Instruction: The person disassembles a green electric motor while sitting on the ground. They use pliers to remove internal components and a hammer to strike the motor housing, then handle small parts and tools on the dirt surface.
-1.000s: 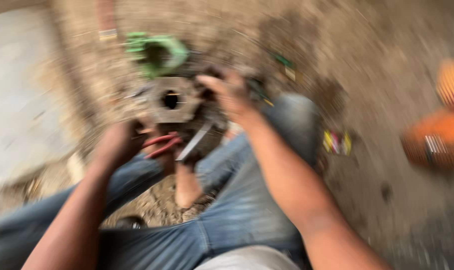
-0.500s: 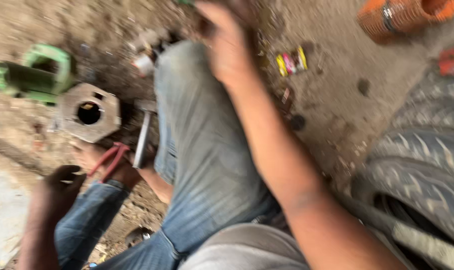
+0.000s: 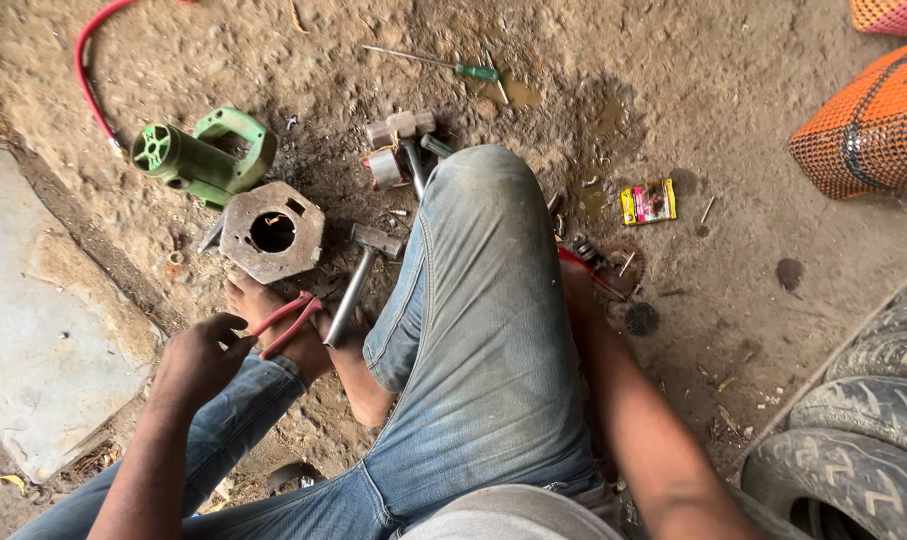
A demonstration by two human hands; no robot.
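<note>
I sit on dirt ground in blue jeans. My left hand is curled on the handles of red-handled pliers that lie across my bare foot. Just beyond the foot lies a rusty hexagonal metal plate with a round hole. A steel hammer lies beside it. My right hand reaches down behind my raised knee, next to a red tool; its fingers are hidden.
A green power tool housing, a mallet, a tape roll and a green-handled screwdriver lie farther out. A small yellow packet sits to the right. Orange woven baskets, tyres, a red hose and a concrete slab surround me.
My right hand left the metal plate, swung over the knee and dropped behind its right side. My left hand stayed at the red pliers. The view has steadied.
</note>
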